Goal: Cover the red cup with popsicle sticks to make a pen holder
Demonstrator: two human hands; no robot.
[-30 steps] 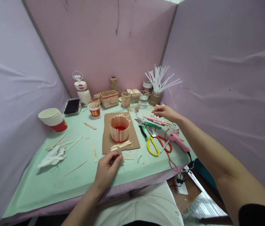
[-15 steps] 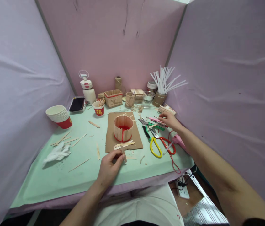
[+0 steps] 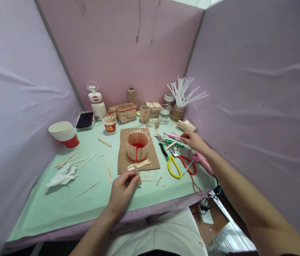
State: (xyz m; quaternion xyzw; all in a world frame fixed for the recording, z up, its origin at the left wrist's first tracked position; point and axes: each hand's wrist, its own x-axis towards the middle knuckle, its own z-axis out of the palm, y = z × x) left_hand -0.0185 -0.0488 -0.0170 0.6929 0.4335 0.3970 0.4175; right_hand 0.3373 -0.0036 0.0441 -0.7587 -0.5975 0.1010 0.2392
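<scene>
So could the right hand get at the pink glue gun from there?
Probably yes: the right hand hovers just beyond the pink plastic glue gun, whose body lies uncovered, though the forearm passes close beside it.

From here I can see a bare strip of worktop (image 3: 93,209) along the near edge, left of the left hand (image 3: 122,186). Straight beyond that hand, the stick-walled cylinder (image 3: 136,152) stands upright on cardboard (image 3: 153,156), blocking a low pass. Between the cardboard and the stacked paper cups (image 3: 70,138) there's open room, broken only by low wood strips (image 3: 104,142). Scissors (image 3: 174,154), green-handled cutters (image 3: 163,150) and a pink glue gun (image 3: 202,161) crowd the right. Behind, the basket (image 3: 126,115), glass bowl (image 3: 165,115) and fanned white sticks (image 3: 182,92) form a taller barrier.
</scene>
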